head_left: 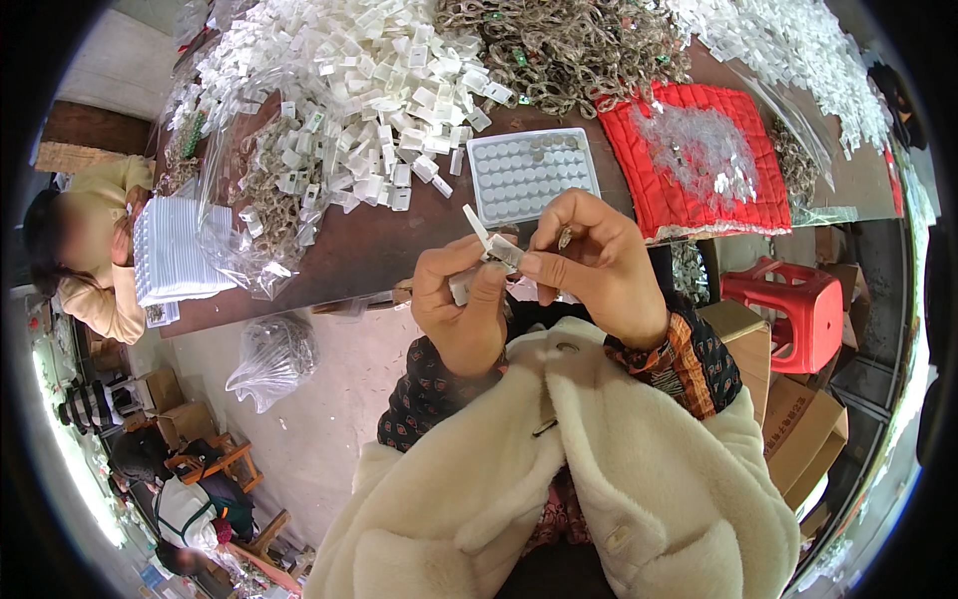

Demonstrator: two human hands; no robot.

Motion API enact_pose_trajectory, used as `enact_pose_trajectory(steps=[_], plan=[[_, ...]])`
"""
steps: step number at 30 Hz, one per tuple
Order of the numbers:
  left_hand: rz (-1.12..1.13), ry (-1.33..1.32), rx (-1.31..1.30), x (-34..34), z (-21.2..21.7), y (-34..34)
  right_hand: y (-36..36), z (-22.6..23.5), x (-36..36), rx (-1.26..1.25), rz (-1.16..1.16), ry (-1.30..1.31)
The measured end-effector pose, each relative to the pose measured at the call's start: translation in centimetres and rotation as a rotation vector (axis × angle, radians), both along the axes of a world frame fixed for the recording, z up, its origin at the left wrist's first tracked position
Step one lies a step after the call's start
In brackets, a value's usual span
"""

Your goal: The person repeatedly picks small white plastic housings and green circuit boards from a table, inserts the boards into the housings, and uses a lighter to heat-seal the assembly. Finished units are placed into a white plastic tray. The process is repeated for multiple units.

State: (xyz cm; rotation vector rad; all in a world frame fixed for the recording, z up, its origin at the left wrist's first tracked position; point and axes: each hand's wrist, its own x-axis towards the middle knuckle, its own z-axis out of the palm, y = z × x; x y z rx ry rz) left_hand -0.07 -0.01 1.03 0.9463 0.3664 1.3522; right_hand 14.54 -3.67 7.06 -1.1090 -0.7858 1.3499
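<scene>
I see my left hand [461,309] and right hand [589,262] raised together off the brown surface's [369,245] near edge, each grip pinched on the small white plastic clip [486,243] between them.

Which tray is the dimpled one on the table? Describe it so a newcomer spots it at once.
Start at the red quilted cushion on the brown table. Just left of it, above the left hand and right hand, lies the tray. It is the only flat pale rectangle with rows of round dimples; its neighbours are loose heaps.
</scene>
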Motion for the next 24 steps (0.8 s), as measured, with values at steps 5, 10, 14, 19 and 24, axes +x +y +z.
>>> enact_pose_trajectory(steps=[5, 10, 14, 19, 24], plan=[[-0.165, -0.183, -0.197, -0.5, -0.2, 0.0, -0.2, -0.9, -1.0, 0.096, -0.008, -0.017], [-0.116, -0.120, -0.208, -0.6, -0.7, 0.0, -0.5, -1.9, -1.7, 0.474, -0.215, -0.884], [-0.139, -0.059, -0.255, -0.3, -0.9, 0.0, -0.5, -2.1, -1.9, 0.453, -0.246, -0.975], [-0.246, -0.062, -0.415, -1.0, -0.9, 1.1, 0.4, -2.3, -0.4, 0.403, -0.168, -0.858], [-0.177, 0.094, -0.445, -1.0, -1.1, 2.0, 4.5, -4.2, 4.8, 0.208, -0.376, -1.197]])
